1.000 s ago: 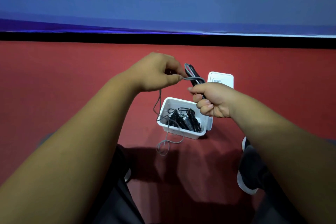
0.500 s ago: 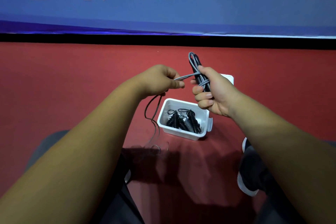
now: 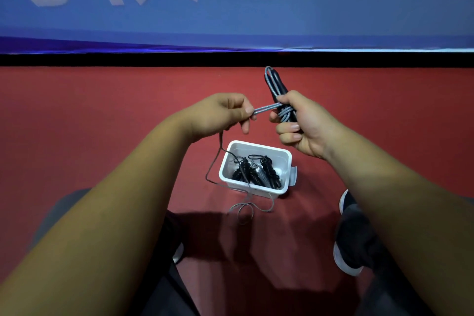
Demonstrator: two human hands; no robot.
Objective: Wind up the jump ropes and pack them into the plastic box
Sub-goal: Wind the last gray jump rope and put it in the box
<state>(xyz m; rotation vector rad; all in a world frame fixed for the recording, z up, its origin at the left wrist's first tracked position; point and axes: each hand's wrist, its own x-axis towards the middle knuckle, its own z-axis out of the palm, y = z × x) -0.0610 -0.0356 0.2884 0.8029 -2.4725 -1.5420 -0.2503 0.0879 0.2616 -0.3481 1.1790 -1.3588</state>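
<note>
My right hand is clenched round a jump rope. Its black handles and a folded loop of grey cord stick up out of the top of my fist, tilted a little to the left. Several turns of cord cross the handles right beside my thumb and forefinger.

My left hand pinches a doubled stretch of that same cord between thumb and forefinger, the other fingers loosely curled below. The stretch runs taut and nearly level across the short gap between my 2 hands, meeting the wrapped bundle at my right thumb.

From under my left hand the loose tail drops down beside the left wall of the plastic box. It bends along the box's near side and lies in slack loops on the red floor just in front of the box.

The white box sits open on the floor, below my hands and between my forearms, apart from both. Inside it lie wound black ropes, their handles leaning together; I cannot tell how many.

To the right of the box is my dark shoe with its white sole, partly hidden by my right forearm. A blue banner with large pale characters runs along the far edge of the floor.
</note>
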